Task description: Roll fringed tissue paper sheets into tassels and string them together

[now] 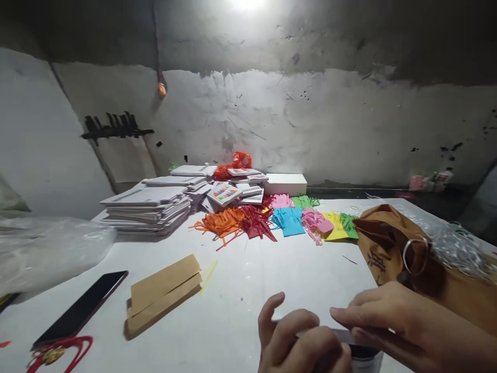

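Left hand (305, 339) loosely curled, right hand (396, 321) nearly closed, at dark-banded clear item (365, 356); hold cannot be told; item best steadied against tabletop (256, 274).

Both hands hide most of a dark, clear-edged item (365, 353), so its shape cannot be told; the bottom edge crops it and the left hand (301, 342), while the right forearm runs out of frame beyond the right hand (382, 313). The red cord (79, 348) and plastic bag (50, 248) are cut off too. Small print on the white packets (145, 196) is illegible.
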Tool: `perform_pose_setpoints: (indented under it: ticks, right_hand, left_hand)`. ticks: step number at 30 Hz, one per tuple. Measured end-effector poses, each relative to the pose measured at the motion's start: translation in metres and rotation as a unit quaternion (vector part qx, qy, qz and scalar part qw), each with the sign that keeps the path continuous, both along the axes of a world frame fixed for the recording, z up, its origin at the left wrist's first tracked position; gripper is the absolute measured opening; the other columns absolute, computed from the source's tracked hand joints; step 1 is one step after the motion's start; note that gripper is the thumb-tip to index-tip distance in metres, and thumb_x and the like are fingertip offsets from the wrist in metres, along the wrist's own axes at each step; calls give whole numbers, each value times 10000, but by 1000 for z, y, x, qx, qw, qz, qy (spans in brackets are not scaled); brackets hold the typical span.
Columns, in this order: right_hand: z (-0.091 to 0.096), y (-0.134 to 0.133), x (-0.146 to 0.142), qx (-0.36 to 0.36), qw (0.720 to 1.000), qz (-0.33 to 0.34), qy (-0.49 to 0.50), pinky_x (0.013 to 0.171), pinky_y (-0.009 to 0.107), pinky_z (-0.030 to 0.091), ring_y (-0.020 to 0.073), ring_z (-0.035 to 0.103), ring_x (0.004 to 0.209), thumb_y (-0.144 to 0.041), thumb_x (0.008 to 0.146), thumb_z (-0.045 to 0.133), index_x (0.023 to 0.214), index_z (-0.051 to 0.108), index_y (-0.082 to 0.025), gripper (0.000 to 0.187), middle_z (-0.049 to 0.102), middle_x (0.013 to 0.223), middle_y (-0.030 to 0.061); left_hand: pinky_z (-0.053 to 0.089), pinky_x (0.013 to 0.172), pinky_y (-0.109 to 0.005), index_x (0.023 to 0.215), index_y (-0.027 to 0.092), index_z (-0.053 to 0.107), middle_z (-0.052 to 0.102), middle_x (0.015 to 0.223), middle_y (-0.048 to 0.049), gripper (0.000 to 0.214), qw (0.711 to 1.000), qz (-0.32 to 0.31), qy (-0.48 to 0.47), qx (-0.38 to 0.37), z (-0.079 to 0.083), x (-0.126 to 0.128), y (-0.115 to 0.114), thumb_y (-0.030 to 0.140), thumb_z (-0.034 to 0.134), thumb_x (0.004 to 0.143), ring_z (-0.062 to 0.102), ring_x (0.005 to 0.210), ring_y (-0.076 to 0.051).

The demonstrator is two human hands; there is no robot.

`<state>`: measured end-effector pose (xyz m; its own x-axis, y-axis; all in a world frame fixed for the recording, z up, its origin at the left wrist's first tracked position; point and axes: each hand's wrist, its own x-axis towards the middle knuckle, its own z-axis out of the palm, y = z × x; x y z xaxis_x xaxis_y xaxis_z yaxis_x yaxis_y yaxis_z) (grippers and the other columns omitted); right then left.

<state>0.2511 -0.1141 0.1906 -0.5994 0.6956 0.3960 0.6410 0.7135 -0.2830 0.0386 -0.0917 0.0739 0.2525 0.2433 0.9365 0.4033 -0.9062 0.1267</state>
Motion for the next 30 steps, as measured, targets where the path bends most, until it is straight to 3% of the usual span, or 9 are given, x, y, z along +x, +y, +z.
perform_pose_setpoints:
  ticks: [3, 6, 8, 11, 14, 17, 22, 28, 30]
  right_hand:
    - [4, -2, -2, -117, 992, 33, -18, 582, 174, 456, 105, 641, 627, -374, 1075, 437, 994, 736, -251, 333, 700, 724, -8]
    - [2, -1, -1, -142, 989, 30, -4, 617, 195, 444, 118, 633, 668, -366, 1080, 419, 1044, 728, -235, 338, 698, 753, 4]
    - [1, 0, 1, -148, 989, 29, 3, 634, 203, 435, 122, 624, 685, -370, 1080, 421, 1051, 728, -230, 339, 697, 765, 6]
    - [0, 5, 3, -170, 985, 41, 5, 637, 212, 404, 118, 587, 677, -389, 1080, 419, 1085, 730, -218, 355, 674, 755, -1]
    - [0, 10, 6, -197, 979, 55, 17, 637, 210, 381, 109, 556, 662, -398, 1078, 426, 1095, 730, -205, 361, 638, 736, -15]
    - [-3, 12, 6, -193, 979, 49, 38, 639, 208, 377, 105, 545, 663, -373, 1069, 451, 1030, 736, -195, 339, 613, 725, -21]
    - [-15, 3, 5, -158, 986, 22, 57, 679, 209, 417, 111, 581, 713, -378, 1084, 403, 1038, 725, -194, 374, 636, 785, 0]
    - [-23, -11, 18, -153, 983, 13, 106, 952, 264, 512, 170, 698, 1093, -317, 1074, 424, 1333, 653, -211, 361, 747, 1192, 70]
    - [-23, -13, 23, -155, 981, 10, 118, 960, 246, 518, 164, 701, 1122, -286, 1064, 451, 1334, 660, -217, 348, 754, 1198, 55]
  left_hand:
    - [516, 948, -404, 1039, 298, 647, 746, 705, 81, 341, 998, -14, 27, -50, 16, 6, 0, 36, 696, 825, 645, 608, -161]
    - [534, 798, -355, 1077, 292, 656, 795, 857, 41, 360, 994, -68, 88, -19, 27, 5, 3, 59, 737, 816, 694, 703, -174]
    - [524, 781, -362, 1080, 310, 677, 798, 901, 32, 373, 993, -65, 102, 0, 28, 5, 4, 50, 733, 820, 701, 738, -187]
    - [510, 820, -387, 1080, 311, 695, 785, 848, 23, 371, 996, -25, 85, -28, 27, 6, 2, 22, 685, 847, 686, 729, -190]
    - [503, 816, -364, 1034, 293, 713, 785, 846, 21, 301, 994, -45, 104, 10, 33, 10, 3, 43, 669, 872, 677, 755, -181]
    - [488, 785, -344, 1004, 254, 713, 784, 863, 9, 237, 991, -59, 106, 56, 43, 11, 10, 58, 662, 881, 667, 783, -178]
    - [462, 782, -347, 1018, 220, 687, 774, 927, -16, 226, 989, -67, 121, 42, 43, 8, 15, 55, 671, 865, 643, 802, -180]
    - [454, 748, -339, 1004, 207, 691, 753, 841, -3, 214, 989, -58, 126, 55, 43, 8, 13, 48, 671, 862, 626, 767, -176]
    - [449, 762, -340, 982, 199, 690, 748, 830, 1, 209, 988, -58, 130, 59, 45, 7, 12, 34, 666, 856, 624, 768, -171]
